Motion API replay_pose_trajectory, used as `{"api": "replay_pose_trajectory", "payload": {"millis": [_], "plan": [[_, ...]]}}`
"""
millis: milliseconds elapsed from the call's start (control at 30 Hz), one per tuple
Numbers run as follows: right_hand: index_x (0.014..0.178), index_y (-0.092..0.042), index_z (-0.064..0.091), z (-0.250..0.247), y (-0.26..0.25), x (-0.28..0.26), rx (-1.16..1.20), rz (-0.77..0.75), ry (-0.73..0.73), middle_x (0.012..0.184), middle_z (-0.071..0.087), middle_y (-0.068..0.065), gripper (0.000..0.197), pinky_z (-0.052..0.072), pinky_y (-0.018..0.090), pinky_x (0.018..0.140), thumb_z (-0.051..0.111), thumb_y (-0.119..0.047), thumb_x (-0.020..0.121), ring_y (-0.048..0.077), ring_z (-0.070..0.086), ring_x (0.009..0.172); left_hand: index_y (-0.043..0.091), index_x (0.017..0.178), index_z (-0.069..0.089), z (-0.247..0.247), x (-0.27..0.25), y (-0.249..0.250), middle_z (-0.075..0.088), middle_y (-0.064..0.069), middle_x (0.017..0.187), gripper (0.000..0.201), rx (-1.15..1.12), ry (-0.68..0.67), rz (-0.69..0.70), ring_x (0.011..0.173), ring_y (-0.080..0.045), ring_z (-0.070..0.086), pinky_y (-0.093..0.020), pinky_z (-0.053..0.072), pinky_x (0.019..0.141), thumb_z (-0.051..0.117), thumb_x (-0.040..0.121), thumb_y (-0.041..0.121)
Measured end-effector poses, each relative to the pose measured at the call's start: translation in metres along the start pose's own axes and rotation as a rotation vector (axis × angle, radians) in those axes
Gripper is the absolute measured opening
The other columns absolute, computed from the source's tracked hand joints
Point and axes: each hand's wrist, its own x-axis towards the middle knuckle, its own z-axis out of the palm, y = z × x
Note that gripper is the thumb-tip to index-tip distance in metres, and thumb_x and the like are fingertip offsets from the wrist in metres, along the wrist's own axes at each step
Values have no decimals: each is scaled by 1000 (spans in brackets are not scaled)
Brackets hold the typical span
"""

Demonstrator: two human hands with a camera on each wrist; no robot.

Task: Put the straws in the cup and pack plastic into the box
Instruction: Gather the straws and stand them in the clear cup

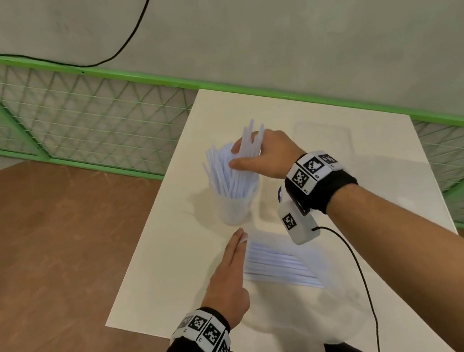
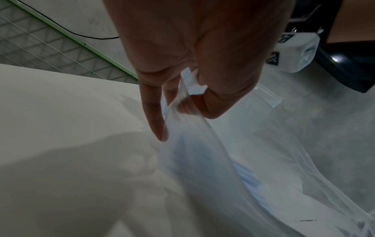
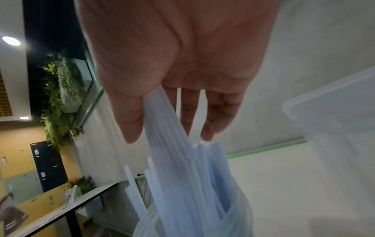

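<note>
A translucent cup (image 1: 235, 210) full of white straws (image 1: 224, 174) stands on the white table (image 1: 379, 182). My right hand (image 1: 239, 156) is just above it and grips a bundle of straws (image 3: 162, 120) between thumb and fingers, their lower ends in the cup (image 3: 235, 224). Nearer me lies a clear plastic bag (image 2: 202, 160) with more straws (image 1: 282, 262) inside. My left hand (image 1: 239, 239) pinches the bag's open edge between thumb and fingers (image 2: 182, 105), index finger stretched out. A clear box (image 1: 323, 125) sits faintly visible behind my right hand.
The table's left edge (image 1: 153, 229) drops to a brown floor. A green mesh fence (image 1: 76, 115) runs behind the table along a grey wall. A black cable (image 1: 361, 277) hangs from my right wrist over the table's near part.
</note>
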Motion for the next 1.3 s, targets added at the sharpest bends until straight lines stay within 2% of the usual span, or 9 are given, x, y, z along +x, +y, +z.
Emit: {"api": "replay_pose_trajectory", "payload": {"millis": [167, 267, 333, 433, 567, 767, 933, 1200, 1300], "plan": [[139, -23, 44, -4, 4, -7, 234, -132, 223, 136, 44, -6, 89, 39, 29, 104, 91, -38, 64, 12, 45, 125, 28, 156, 7, -2, -1, 1, -12, 32, 156, 103, 10, 14, 11, 142, 1, 22, -19, 34, 111, 43, 71, -19], [143, -21, 38, -1, 8, -16, 302, -214, 434, 140, 38, -10, 89, 43, 29, 103, 86, -40, 71, 11, 44, 126, 28, 155, 7, -4, -1, 2, -11, 31, 156, 103, 12, 9, 10, 143, 1, 22, -15, 32, 111, 43, 71, -19], [146, -17, 34, 9, 12, -24, 262, -258, 487, 148, 35, -5, 78, 41, 38, 108, 74, -41, 84, 15, 40, 134, 29, 155, 7, -5, -1, 3, -11, 32, 156, 104, 4, 0, 4, 141, 0, 25, -16, 35, 109, 43, 71, -19], [151, -11, 28, 28, 21, -29, 101, -306, 354, 159, 28, 4, 68, 26, 40, 119, 52, -43, 96, 18, 26, 146, 30, 155, 9, -5, 0, 4, -10, 35, 154, 103, -12, -1, -6, 137, -1, 32, -15, 38, 105, 42, 71, -19], [150, -10, 33, 47, 28, -30, -149, -307, 122, 157, 35, 7, 67, 27, 45, 116, 31, -51, 97, 22, 27, 146, 30, 155, 9, -4, 0, 3, -10, 34, 155, 103, -9, 3, -10, 138, -1, 31, -8, 33, 103, 41, 71, -20], [148, -11, 35, 47, 29, -25, -126, -345, 420, 156, 30, 7, 67, 24, 37, 114, 45, -48, 93, 23, 27, 145, 29, 155, 8, -3, 0, 0, -10, 32, 156, 104, 8, 10, -11, 141, -1, 28, -15, 34, 109, 41, 70, -20], [153, -11, 26, 53, 35, -16, -239, -193, 180, 158, 30, 9, 73, 20, 38, 119, 28, -56, 96, 23, 23, 147, 26, 155, 11, -4, 0, 0, -8, 30, 157, 101, 7, 25, -3, 142, 1, 24, -15, 32, 111, 40, 70, -21], [150, -14, 33, 56, 28, -9, -232, -319, 274, 157, 34, 3, 51, 26, 37, 114, 40, -29, 102, 23, 28, 145, 29, 154, 12, -5, -1, 1, -7, 35, 155, 102, -8, 25, -12, 140, 0, 28, -14, 35, 107, 39, 69, -20], [151, -14, 33, 65, 28, -9, -378, -324, 174, 158, 33, 1, 54, 24, 40, 116, 23, -37, 103, 21, 23, 148, 29, 154, 13, -6, 0, 1, -7, 35, 154, 102, -10, 27, -14, 140, 0, 29, -14, 35, 107, 38, 68, -20]]}}
